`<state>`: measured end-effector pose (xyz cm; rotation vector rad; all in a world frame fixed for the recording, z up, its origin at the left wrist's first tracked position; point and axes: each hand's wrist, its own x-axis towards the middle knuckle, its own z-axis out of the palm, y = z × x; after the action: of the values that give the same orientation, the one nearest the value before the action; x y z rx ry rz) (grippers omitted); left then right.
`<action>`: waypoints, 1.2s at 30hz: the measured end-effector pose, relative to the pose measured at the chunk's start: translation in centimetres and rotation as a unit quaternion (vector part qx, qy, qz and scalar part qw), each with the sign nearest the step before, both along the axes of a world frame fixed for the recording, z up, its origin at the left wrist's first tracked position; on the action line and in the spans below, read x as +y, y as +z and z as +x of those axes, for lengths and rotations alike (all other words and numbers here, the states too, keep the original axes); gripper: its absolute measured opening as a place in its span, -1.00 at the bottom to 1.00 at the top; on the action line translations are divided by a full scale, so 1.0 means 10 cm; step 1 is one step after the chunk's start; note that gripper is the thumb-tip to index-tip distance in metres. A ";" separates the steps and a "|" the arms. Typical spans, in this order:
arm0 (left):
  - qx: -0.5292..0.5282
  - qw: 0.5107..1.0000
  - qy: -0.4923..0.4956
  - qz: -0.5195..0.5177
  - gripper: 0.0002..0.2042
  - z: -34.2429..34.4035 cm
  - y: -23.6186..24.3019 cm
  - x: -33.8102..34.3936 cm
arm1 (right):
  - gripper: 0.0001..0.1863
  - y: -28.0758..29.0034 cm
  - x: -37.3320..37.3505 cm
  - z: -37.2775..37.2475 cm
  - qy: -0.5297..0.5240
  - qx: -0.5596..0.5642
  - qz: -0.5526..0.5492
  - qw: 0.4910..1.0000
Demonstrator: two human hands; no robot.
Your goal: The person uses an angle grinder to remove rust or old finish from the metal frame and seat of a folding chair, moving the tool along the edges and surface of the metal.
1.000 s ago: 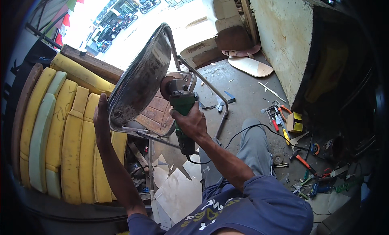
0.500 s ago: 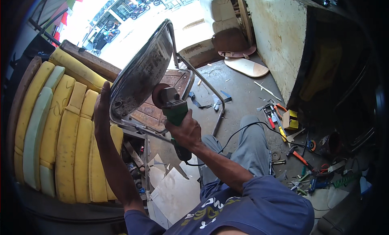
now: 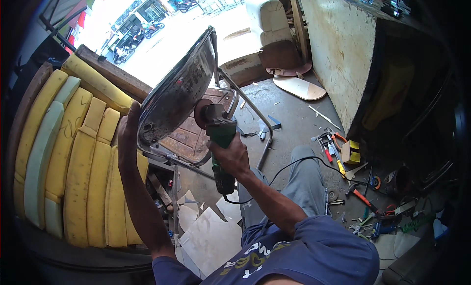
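A metal folding chair [image 3: 179, 86] stands in front of me, its backrest a bare grey panel with dark and rusty patches. My left hand [image 3: 128, 130] grips the backrest's left edge, the fingers partly hidden behind it. In my right hand [image 3: 233, 156] is a green and black angle grinder [image 3: 222, 133], held by its body. Its reddish-brown disc [image 3: 201, 113] is at the lower right part of the backrest panel; whether it touches, I cannot tell. Below the backrest shows the brown, worn seat panel [image 3: 189, 137]. A black cord runs from the grinder across my legs.
Yellow and pale green foam pads [image 3: 81, 162] are stacked at left. Hand tools, including an orange-handled hammer [image 3: 362, 195], lie on the floor at right, near a small yellow box [image 3: 351, 152]. A white worn cabinet [image 3: 338, 54] and cream seat [image 3: 269, 25] stand farther back.
The view has shifted slightly. The grinder and chair appear a little farther right in the picture, and both hands keep their holds.
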<state>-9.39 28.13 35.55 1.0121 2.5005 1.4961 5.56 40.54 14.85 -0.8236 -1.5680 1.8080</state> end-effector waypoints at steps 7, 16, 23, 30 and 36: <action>0.001 0.999 0.032 0.026 -0.43 -0.13 -0.08 -0.04 | -0.30 -0.06 0.36 -0.09 0.004 0.039 -0.037 0.999; -0.009 0.997 0.063 0.051 -0.42 -0.24 -0.15 -0.07 | -0.44 -0.07 1.00 -0.21 0.029 0.051 -0.038 0.998; 0.043 0.994 -0.101 0.021 -0.23 -0.21 -0.09 -0.10 | -0.35 -0.13 1.26 -0.24 0.068 0.067 -0.025 0.995; 0.121 0.988 -0.075 -0.066 -0.28 -0.14 -0.03 -0.02 | -0.24 -0.15 0.45 0.04 0.078 0.077 -0.016 0.994; 0.152 0.988 -0.023 -0.021 -0.54 0.36 -0.05 0.43 | -0.29 -0.13 0.57 0.13 0.048 0.069 -0.039 0.996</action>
<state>-5.82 32.47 35.09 1.3740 2.6697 1.3599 6.85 46.23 13.55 -0.6525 -1.4799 1.9621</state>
